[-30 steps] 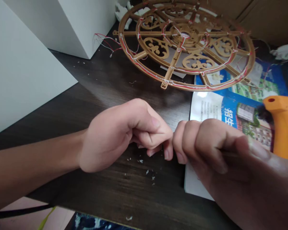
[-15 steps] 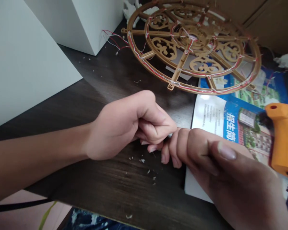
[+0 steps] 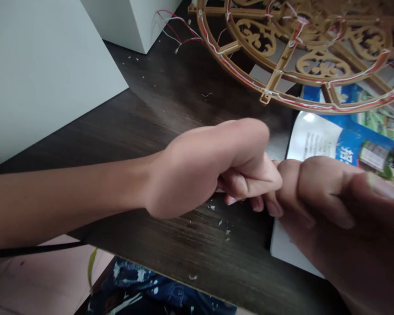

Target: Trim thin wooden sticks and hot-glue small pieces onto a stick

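Where the two hands come together above the dark desk point(image 3: 144, 127), the left hand point(image 3: 210, 166) sits butted against the right hand point(image 3: 335, 197), and the fingers point(image 3: 258, 179) of both are curled in tight. Whether something thin is pinched between them I cannot tell from where I stand, since the folded knuckles hide the inside; the close grip looks suited to steadying one hand against the other. The right hand hangs over a booklet point(image 3: 315, 135), whose printed page shows just beyond the knuckles and whose white near edge pokes out below; lying flat there, it probably shields the desk a little. Beyond the hands and apart from them, a round frame point(image 3: 279, 74) in bronze-coloured scrollwork reaches over blue printed paper point(image 3: 310, 92), and what props it up is out of my sight. Red and white wires point(image 3: 233, 68) follow its rim, presumably laid along it so they keep to the curve, while a loose loop trails toward a pale box point(image 3: 124, 26). Set that far back, the frame seems to leave room for both forearms. White crumbs point(image 3: 212, 207) dot the desk just below the hands.
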A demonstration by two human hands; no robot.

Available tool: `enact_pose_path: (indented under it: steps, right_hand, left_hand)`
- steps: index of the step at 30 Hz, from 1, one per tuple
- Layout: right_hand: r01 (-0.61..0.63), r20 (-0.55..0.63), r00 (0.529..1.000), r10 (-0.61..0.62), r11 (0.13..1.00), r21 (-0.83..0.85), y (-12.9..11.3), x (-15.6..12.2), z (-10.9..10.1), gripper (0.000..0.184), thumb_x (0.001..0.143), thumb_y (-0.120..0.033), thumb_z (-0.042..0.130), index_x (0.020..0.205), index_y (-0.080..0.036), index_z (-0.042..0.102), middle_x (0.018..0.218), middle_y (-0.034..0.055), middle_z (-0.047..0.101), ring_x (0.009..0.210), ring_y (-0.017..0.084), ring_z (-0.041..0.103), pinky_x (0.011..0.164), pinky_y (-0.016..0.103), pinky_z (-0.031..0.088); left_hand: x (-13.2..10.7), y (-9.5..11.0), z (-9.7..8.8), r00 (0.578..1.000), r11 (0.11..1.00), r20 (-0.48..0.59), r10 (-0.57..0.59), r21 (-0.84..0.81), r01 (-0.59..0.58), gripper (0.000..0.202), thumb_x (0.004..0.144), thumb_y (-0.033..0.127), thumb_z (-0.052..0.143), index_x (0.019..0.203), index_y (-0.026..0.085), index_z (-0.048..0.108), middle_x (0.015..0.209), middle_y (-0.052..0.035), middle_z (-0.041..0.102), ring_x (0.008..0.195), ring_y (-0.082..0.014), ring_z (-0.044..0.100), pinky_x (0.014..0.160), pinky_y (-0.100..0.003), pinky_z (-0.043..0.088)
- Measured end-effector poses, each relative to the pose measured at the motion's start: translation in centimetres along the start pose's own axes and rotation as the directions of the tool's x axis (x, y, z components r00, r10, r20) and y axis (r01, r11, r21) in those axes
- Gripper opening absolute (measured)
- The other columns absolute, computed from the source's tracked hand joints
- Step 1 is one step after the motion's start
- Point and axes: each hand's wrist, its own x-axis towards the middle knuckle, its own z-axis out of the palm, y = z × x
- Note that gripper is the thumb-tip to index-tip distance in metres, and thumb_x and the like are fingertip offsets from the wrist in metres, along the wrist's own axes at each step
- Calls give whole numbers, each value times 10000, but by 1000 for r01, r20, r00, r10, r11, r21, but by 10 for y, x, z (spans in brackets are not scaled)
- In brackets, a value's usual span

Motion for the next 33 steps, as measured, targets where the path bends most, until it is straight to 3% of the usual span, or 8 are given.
enact_pose_path:
  steps: [5, 10, 13, 17, 24, 28, 33]
  right_hand:
    - [157, 72, 985, -156, 988, -4, -4, 1, -1, 489, 1004, -400, 580, 666, -143, 338, 615, 25, 377, 696, 169, 539, 701, 345, 513]
    - [155, 72, 987, -145, 976, -152, -11, 11, 12, 548, 1034, -372, 495, 594, -119, 287, 562, 36, 356, 642, 156, 503, 635, 303, 500]
    - [165, 76, 985, -155, 975, -146, -10, 13, 15, 555, 1031, -378, 490, 588, -128, 266, 534, 32, 324, 610, 162, 483, 621, 317, 505]
    - [134, 46, 990, -131, 989, -64, -4, 12, 13, 489, 1039, -339, 408, 608, -127, 313, 571, 36, 335, 636, 140, 476, 648, 280, 488]
    - [140, 98, 987, -126, 978, -153, -19, 11, 14, 648, 1011, -477, 533, 552, -116, 252, 502, 31, 336, 572, 146, 467, 576, 302, 490]
    - [103, 100, 991, -92, 989, -107, -13, 9, 12, 599, 1008, -435, 565, 576, -109, 308, 568, 24, 376, 628, 121, 483, 636, 261, 495]
    - [144, 164, 979, -123, 981, -129, -5, 11, 5, 484, 1034, -319, 427, 607, -126, 308, 584, 33, 379, 655, 114, 482, 665, 236, 482]
  left_hand:
    - [-1, -2, -1, 997, 997, -13, 77, -24, -77, 384, 722, 25, 247, 430, 259, 158, 489, 3, 190, 550, -144, 314, 613, -283, 438]
    - [-3, -15, -8, 981, 957, -77, 179, -216, -192, 343, 762, 28, 270, 485, 218, 199, 508, 5, 203, 534, -137, 311, 591, -324, 404]
    - [-4, -22, -11, 961, 901, -116, 250, -335, -275, 338, 804, 73, 344, 530, 204, 197, 549, 15, 223, 556, -117, 285, 611, -337, 435]
    - [-3, -20, -12, 974, 929, -75, 214, -293, -227, 267, 703, 62, 327, 518, 208, 200, 538, 18, 213, 551, -112, 303, 614, -304, 432]
    - [-3, -15, -6, 989, 953, -69, 133, -265, -147, 263, 649, 169, 369, 518, 203, 144, 508, 29, 186, 522, -128, 260, 585, -261, 450]
    - [-3, -18, -8, 990, 960, -47, 131, -242, -139, 244, 635, 182, 395, 509, 217, 189, 522, 20, 226, 538, -148, 315, 625, -276, 487]
    - [-2, -20, -12, 988, 926, -63, 138, -346, -152, 288, 716, 185, 383, 502, 214, 191, 516, 16, 241, 530, -147, 316, 617, -274, 484]
